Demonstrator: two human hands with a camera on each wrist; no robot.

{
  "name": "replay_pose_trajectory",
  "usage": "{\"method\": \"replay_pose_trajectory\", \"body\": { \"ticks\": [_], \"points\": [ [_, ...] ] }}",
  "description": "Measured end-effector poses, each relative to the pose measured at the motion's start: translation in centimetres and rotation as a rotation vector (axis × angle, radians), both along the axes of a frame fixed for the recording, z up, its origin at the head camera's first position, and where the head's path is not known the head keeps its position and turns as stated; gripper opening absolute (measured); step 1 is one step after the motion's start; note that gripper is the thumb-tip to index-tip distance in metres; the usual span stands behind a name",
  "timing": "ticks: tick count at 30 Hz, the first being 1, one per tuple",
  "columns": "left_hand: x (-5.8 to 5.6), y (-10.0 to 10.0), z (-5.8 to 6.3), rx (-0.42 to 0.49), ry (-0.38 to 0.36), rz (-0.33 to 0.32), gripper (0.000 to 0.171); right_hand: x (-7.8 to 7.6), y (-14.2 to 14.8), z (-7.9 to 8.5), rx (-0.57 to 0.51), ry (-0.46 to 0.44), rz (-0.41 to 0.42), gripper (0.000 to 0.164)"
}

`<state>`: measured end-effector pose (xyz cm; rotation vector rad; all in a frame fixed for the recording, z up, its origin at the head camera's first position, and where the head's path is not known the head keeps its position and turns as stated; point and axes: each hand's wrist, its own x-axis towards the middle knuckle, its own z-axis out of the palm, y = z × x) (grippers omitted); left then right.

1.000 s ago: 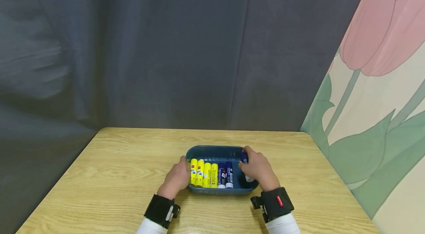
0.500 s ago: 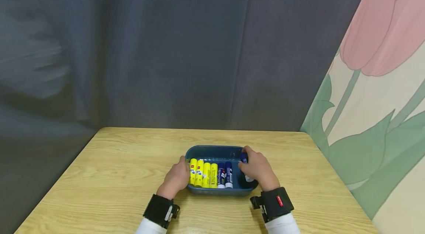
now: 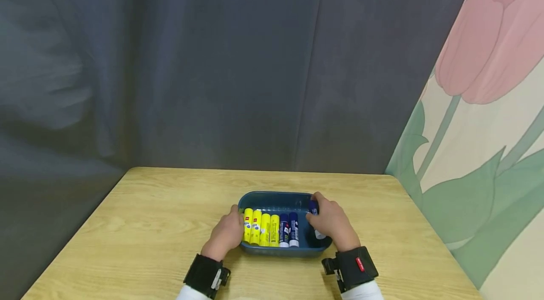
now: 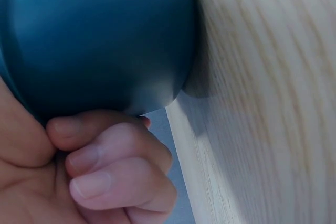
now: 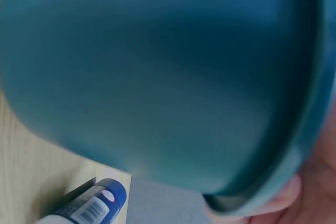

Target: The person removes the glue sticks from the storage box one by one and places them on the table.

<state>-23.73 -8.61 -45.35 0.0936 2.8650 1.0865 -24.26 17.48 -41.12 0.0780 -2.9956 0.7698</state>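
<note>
Four yellow, smooth cylindrical tubes [image 3: 265, 230] and two dark-blue ones with white ends [image 3: 284, 231] lie side by side in a tray [image 3: 285, 252], nearer its left end. The tray is a rounded oblong with glossy, dark blue-green walls, softly curved corners and a thin projecting lip; it sits near the middle of the tabletop [image 3: 157, 229], whose pale yellow surface carries long, wavy wood grain.

The left hand [image 3: 227, 231] holds the tray's left end, its grip closed there with fingers curled. The right hand [image 3: 333, 221] grips the rim at the right end. Beside its thumb shows a tilted blue tube [image 3: 313, 207], partly covered. The right wrist view shows a barcoded blue-and-white tube [image 5: 97, 203] beyond the tray's outer wall; I cannot tell whether it is the same one.

Matte black straps [image 3: 203, 272] circle both wrists above white sleeves [image 3: 362, 291]. Behind hangs a creased dark grey-blue cloth [image 3: 225, 64].
</note>
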Motion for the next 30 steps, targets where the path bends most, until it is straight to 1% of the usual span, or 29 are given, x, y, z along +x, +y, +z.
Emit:
{"method": "replay_pose_trajectory", "body": {
  "ticks": [5,14,19,24,30],
  "points": [
    [0.1,0.0,-0.2,0.011,0.022,-0.007,0.042,0.0,0.2,-0.1,-0.012,0.014,0.007,0.049],
    [0.0,0.2,-0.1,0.006,0.003,0.013,0.042,0.1,0.7,0.3,-0.041,0.028,0.015,0.045],
    [-0.2,0.2,0.4,-0.019,0.012,0.014,0.044,0.3,1.2,1.6,-0.063,0.044,0.011,0.044],
    [-0.4,0.2,0.8,-0.015,0.014,0.015,0.043,0.5,2.0,3.1,-0.079,0.078,-0.004,0.045],
    [-0.1,0.3,0.7,-0.02,-0.012,0.016,0.042,0.8,3.2,3.6,-0.089,0.098,-0.03,0.045]
  ]
}}
